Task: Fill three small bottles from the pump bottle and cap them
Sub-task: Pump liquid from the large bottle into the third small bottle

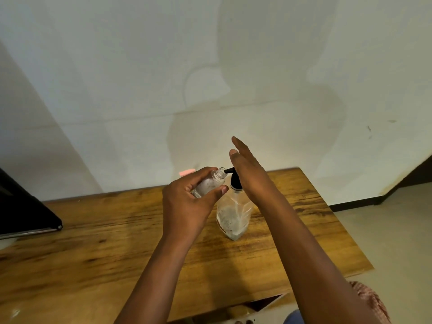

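Note:
A clear pump bottle (234, 215) with a black pump head stands upright on the wooden table (93, 242). My right hand (247, 170) lies flat on top of the pump head, fingers straight and together. My left hand (189, 204) holds a small clear uncapped bottle (210, 182), tilted, with its mouth right at the black nozzle tip. No other small bottles or caps show in this view.
A dark flat object (25, 211) rests at the table's left edge. A small pink item (187, 172) lies at the table's far edge by the wall. An open cardboard box (261, 305) sits below the near edge. Floor lies to the right.

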